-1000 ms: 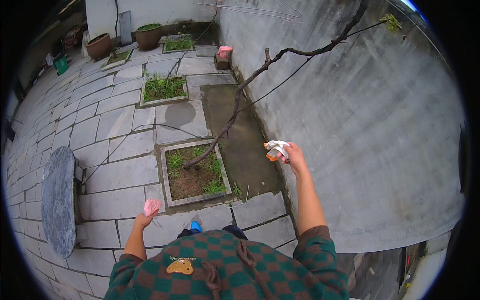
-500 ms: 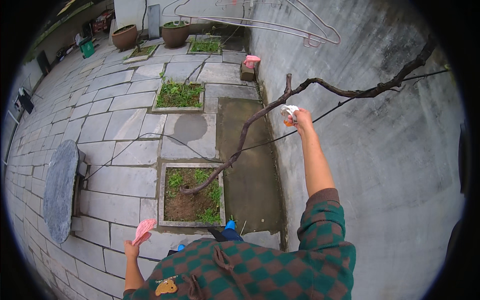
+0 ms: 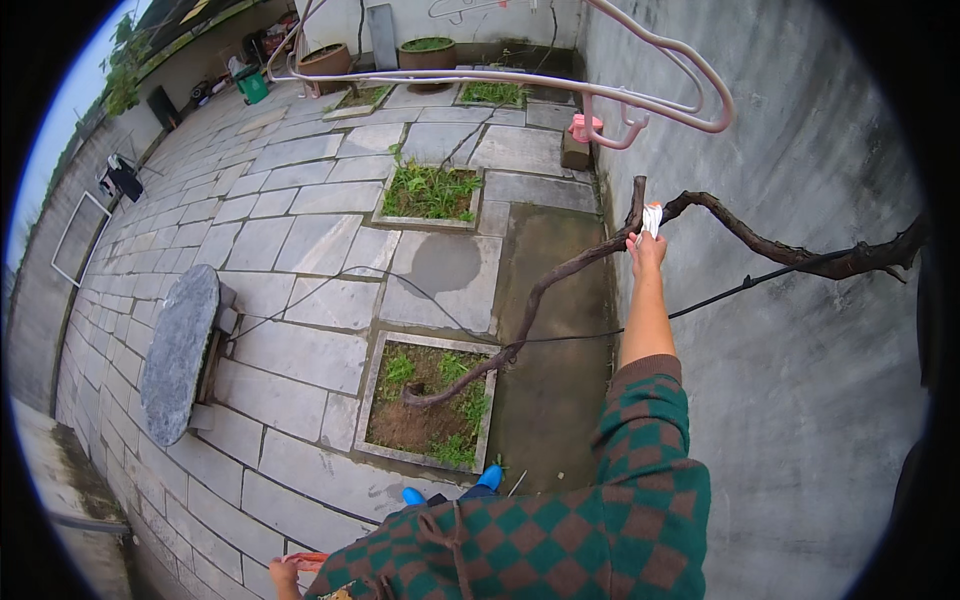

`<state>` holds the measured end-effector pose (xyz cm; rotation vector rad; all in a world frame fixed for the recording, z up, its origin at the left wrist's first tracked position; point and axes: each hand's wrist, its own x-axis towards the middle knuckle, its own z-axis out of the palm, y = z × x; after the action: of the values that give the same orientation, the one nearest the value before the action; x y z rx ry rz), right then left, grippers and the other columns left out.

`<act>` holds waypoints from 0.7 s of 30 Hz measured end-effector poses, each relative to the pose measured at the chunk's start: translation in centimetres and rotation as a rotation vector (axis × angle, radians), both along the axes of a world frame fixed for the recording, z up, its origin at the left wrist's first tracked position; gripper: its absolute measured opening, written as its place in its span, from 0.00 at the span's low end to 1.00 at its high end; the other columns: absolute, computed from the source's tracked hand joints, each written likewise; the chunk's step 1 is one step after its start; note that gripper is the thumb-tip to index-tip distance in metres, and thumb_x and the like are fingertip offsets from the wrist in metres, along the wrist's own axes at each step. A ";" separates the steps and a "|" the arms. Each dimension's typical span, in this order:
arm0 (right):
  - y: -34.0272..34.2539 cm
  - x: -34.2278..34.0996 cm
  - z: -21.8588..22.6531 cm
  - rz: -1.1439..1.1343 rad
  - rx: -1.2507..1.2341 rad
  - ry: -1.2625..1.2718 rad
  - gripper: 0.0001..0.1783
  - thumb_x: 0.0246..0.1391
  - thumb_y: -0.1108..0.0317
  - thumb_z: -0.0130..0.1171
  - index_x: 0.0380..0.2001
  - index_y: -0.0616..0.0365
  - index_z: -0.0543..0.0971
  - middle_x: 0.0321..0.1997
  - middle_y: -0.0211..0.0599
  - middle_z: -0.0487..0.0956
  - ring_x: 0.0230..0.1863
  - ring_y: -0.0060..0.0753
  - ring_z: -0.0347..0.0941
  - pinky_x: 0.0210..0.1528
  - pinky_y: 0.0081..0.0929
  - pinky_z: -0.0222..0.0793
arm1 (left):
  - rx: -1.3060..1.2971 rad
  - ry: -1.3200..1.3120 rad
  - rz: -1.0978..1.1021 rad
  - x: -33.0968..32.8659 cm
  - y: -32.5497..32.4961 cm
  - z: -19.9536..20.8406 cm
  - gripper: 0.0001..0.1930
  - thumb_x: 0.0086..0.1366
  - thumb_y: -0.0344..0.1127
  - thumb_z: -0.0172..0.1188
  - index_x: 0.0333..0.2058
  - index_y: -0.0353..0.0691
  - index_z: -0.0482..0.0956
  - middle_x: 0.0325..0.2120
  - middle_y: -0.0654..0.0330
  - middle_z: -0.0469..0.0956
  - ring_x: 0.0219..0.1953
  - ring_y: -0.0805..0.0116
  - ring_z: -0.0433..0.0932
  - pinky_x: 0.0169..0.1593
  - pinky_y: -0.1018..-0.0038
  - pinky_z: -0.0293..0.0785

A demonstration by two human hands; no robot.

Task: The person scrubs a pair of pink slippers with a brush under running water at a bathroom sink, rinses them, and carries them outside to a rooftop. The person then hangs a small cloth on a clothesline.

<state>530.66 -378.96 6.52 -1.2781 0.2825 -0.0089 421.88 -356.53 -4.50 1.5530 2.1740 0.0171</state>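
Observation:
My right hand (image 3: 648, 246) is stretched out ahead, its fingers closed on a crumpled white cloth-like bundle (image 3: 651, 220) with a little orange on it. In this view the bundle overlaps the gnarled vine branch (image 3: 570, 266), close to its upright stub; I cannot tell whether they touch. Down at the lower left, my left hand (image 3: 284, 572) is closed on a limp pink cloth (image 3: 306, 561), partly cut off by my sweater. A large pink clothes hanger (image 3: 500, 76) hangs across the upper part of the view.
The vine rises from a bordered soil bed (image 3: 430, 410) toward the grey wall (image 3: 780, 400). A dark cable (image 3: 715, 300) runs under the branch. At left stands a stone bench (image 3: 182, 355). A pink object (image 3: 586, 127) sits on a block (image 3: 575, 152) by the wall.
My right hand has moved with the white bundle over to the branch's stub. The left hand with the pink cloth has dropped lower in view. The view has shifted, and the hanger looks nearer.

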 end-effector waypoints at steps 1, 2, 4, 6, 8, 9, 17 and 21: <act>-0.3 0.6 -1.0 0.010 0.017 0.048 0.16 0.57 0.70 0.50 0.47 0.63 0.71 0.42 0.43 0.76 0.35 0.37 0.77 0.32 0.33 0.78 | -0.029 0.016 0.005 1.1 0.1 0.5 0.14 0.52 0.32 0.61 0.35 0.27 0.76 0.22 0.50 0.78 0.16 0.62 0.76 0.16 0.68 0.68; -0.7 1.2 -1.7 0.002 0.035 0.041 0.15 0.56 0.68 0.51 0.45 0.64 0.73 0.40 0.44 0.76 0.34 0.37 0.77 0.30 0.32 0.77 | -0.036 0.059 -0.027 2.1 0.3 1.1 0.15 0.52 0.32 0.61 0.35 0.27 0.76 0.21 0.51 0.77 0.15 0.64 0.75 0.14 0.69 0.67; -1.4 2.0 -2.4 -0.054 -0.061 0.126 0.19 0.55 0.58 0.57 0.41 0.64 0.77 0.37 0.43 0.79 0.37 0.42 0.78 0.33 0.35 0.77 | -0.029 -0.089 0.025 4.6 1.2 1.3 0.15 0.53 0.34 0.60 0.34 0.26 0.75 0.20 0.52 0.76 0.13 0.64 0.73 0.14 0.70 0.66; -2.2 2.5 -2.0 -0.130 -0.512 -0.050 0.19 0.53 0.56 0.58 0.37 0.63 0.80 0.37 0.43 0.81 0.38 0.43 0.79 0.39 0.40 0.75 | 0.008 -0.160 0.051 7.0 2.4 1.2 0.16 0.54 0.36 0.60 0.33 0.25 0.75 0.19 0.52 0.76 0.12 0.65 0.72 0.14 0.70 0.65; -2.8 2.5 -0.7 -0.181 -0.837 -0.152 0.19 0.52 0.56 0.57 0.36 0.62 0.81 0.39 0.45 0.82 0.40 0.46 0.79 0.43 0.42 0.74 | 0.037 -0.272 0.042 9.2 3.8 1.0 0.16 0.54 0.37 0.60 0.33 0.26 0.75 0.19 0.53 0.75 0.12 0.65 0.71 0.14 0.70 0.64; -3.1 2.6 0.4 -0.211 -1.004 -0.178 0.19 0.52 0.56 0.56 0.36 0.61 0.82 0.39 0.46 0.82 0.40 0.47 0.79 0.45 0.43 0.73 | 0.046 -0.310 0.056 10.3 4.5 0.9 0.16 0.55 0.37 0.60 0.33 0.26 0.75 0.19 0.53 0.75 0.12 0.66 0.71 0.14 0.70 0.64; -3.3 4.4 6.7 0.155 -1.053 -0.067 0.19 0.48 0.56 0.54 0.34 0.58 0.83 0.38 0.50 0.82 0.42 0.53 0.78 0.45 0.46 0.71 | 0.061 -0.252 -0.048 15.8 6.0 0.8 0.15 0.56 0.38 0.60 0.30 0.27 0.76 0.19 0.53 0.75 0.13 0.67 0.71 0.14 0.70 0.65; -3.1 4.9 6.8 -0.012 -1.049 -0.250 0.17 0.47 0.54 0.55 0.30 0.55 0.82 0.35 0.46 0.83 0.40 0.52 0.78 0.43 0.44 0.71 | 0.124 -0.136 -0.149 15.5 4.0 0.2 0.15 0.56 0.38 0.60 0.28 0.28 0.77 0.18 0.52 0.76 0.13 0.67 0.72 0.14 0.71 0.64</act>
<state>535.59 -382.05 13.30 -2.2897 0.0492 -0.3653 437.43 -352.49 -4.32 1.7258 1.9811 0.2068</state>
